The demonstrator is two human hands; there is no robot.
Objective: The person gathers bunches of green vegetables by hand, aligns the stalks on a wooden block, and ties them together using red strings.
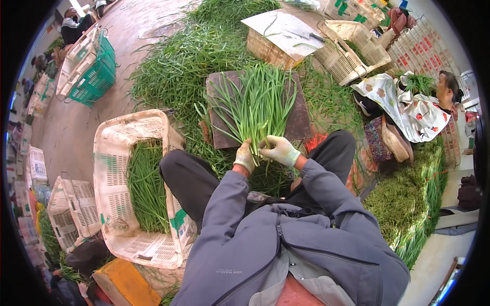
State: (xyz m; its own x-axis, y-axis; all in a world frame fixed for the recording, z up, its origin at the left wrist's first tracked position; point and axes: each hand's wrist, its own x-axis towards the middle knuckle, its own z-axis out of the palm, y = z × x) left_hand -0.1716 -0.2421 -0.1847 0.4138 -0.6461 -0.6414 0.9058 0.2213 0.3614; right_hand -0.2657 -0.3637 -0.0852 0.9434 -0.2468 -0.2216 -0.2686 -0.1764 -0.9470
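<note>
A bunch of long green leafy stalks, likely Chinese chives (260, 103), lies fanned over a dark flat board (300, 124) in front of me. Its pale stem ends point towards my body. My left hand (244, 156), in a whitish glove, grips the stems from the left side. On the right, my gloved right hand (281, 150) pinches a few stems between thumb and fingers. The stem ends show between the two hands. Both hands are at the near edge of the board, between my knees.
A white plastic basket (111, 191) at my left holds more chives (147, 187). Beyond the board lie a loose heap of greens (191, 57) and a box with a knife (302, 33) on top. A person (413, 99) sits at right, near stacked bundles (405, 195).
</note>
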